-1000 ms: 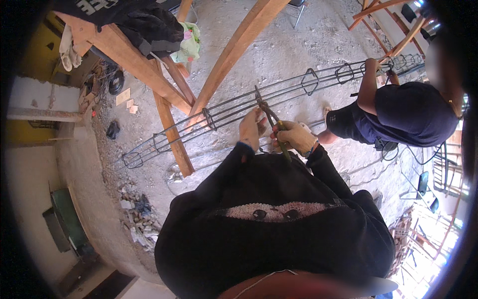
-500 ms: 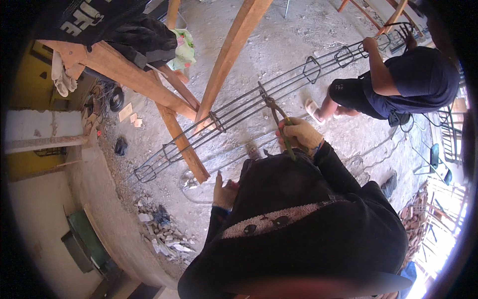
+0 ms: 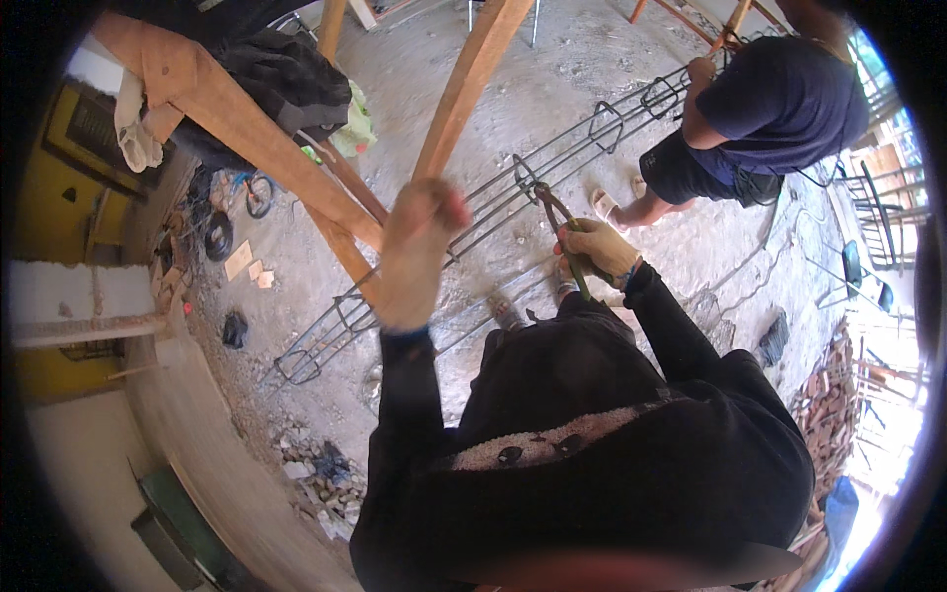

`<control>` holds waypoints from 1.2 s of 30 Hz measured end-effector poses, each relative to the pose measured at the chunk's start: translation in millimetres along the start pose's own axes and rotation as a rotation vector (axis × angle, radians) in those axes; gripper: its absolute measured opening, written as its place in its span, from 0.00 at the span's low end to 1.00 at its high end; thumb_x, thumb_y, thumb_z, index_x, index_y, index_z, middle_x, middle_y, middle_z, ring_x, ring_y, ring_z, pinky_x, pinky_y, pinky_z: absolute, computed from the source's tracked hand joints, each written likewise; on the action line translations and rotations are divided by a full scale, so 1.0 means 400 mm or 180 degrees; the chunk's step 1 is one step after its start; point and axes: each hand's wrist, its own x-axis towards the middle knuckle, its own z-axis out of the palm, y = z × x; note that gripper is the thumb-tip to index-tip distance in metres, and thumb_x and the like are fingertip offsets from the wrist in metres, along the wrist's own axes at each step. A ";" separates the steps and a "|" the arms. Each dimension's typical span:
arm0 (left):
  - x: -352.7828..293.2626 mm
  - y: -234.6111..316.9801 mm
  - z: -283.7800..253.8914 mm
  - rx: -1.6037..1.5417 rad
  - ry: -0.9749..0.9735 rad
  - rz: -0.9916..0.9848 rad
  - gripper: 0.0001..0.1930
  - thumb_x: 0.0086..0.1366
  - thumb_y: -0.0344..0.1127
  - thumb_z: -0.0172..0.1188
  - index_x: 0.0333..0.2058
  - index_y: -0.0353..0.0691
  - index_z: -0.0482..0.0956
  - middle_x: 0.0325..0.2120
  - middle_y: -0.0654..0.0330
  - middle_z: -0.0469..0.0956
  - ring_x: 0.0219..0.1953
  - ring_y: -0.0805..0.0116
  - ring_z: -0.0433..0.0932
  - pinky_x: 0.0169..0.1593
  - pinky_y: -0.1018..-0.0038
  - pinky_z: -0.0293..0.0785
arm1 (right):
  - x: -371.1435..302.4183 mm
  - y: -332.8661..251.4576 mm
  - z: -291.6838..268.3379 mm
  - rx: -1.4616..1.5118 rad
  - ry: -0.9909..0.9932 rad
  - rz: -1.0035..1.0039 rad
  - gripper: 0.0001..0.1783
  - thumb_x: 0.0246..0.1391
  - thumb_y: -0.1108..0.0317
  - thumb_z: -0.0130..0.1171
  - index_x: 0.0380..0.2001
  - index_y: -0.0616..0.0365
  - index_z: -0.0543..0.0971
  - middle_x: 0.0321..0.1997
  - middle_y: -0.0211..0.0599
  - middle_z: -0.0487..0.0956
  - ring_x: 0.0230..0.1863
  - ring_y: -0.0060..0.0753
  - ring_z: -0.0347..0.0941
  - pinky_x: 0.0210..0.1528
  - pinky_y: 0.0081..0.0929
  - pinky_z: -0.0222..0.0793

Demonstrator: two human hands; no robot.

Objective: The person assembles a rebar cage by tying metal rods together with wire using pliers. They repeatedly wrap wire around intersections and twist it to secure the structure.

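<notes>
My right hand [image 3: 599, 253], in a tan glove, grips the handles of a pair of pincers [image 3: 555, 215]. Their jaws sit on a stirrup of the long rebar cage [image 3: 493, 202], which lies across a wooden trestle. My left hand [image 3: 414, 255] is raised in front of the cage, blurred, its back toward me and its fingers curled. Its palm is hidden, so I cannot tell whether it holds anything.
A person in a dark blue shirt [image 3: 779, 99] bends over the far end of the cage. Wooden trestle beams [image 3: 464, 89] slant across the dusty ground. Dark clothes [image 3: 276, 84] hang on the left beam. Rubble [image 3: 321, 469] lies by a low wall, and bricks [image 3: 834, 395] are stacked at right.
My left hand left the cage, dropped to my side, and has now swung up in front of me. My right hand stays on the pincers at the cage. My view has shifted.
</notes>
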 end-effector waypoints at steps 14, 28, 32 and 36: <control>0.537 -0.506 -0.062 0.5001 0.0146 -0.0916 0.35 0.76 0.62 0.44 0.42 0.36 0.90 0.43 0.37 0.86 0.52 0.36 0.84 0.59 0.46 0.77 | 0.013 -0.023 0.031 -0.0427 0.0231 0.0169 0.15 0.64 0.64 0.63 0.49 0.57 0.75 0.38 0.34 0.81 0.34 0.33 0.84 0.37 0.33 0.84; 0.517 -0.528 -0.064 0.5025 -0.0073 -0.0763 0.30 0.79 0.58 0.38 0.47 0.52 0.91 0.42 0.47 0.88 0.49 0.39 0.84 0.56 0.46 0.77 | 0.122 -0.145 -0.032 -0.3147 -0.0745 -0.0532 0.07 0.51 0.66 0.69 0.31 0.56 0.86 0.34 0.40 0.89 0.36 0.47 0.89 0.40 0.41 0.85; 0.518 -0.526 -0.066 0.4980 -0.0174 -0.0667 0.31 0.79 0.58 0.36 0.48 0.53 0.91 0.43 0.47 0.88 0.50 0.39 0.84 0.56 0.45 0.77 | 0.113 -0.182 -0.020 -0.2866 -0.0596 0.0054 0.07 0.51 0.67 0.69 0.33 0.56 0.87 0.36 0.40 0.90 0.35 0.47 0.89 0.40 0.40 0.85; 0.527 -0.527 -0.069 0.5094 -0.0248 -0.0700 0.33 0.80 0.59 0.35 0.45 0.50 0.91 0.42 0.46 0.88 0.49 0.39 0.84 0.55 0.44 0.77 | 0.062 -0.194 0.017 -0.1526 -0.0190 0.0379 0.09 0.55 0.68 0.66 0.33 0.64 0.84 0.32 0.44 0.88 0.32 0.42 0.88 0.36 0.40 0.85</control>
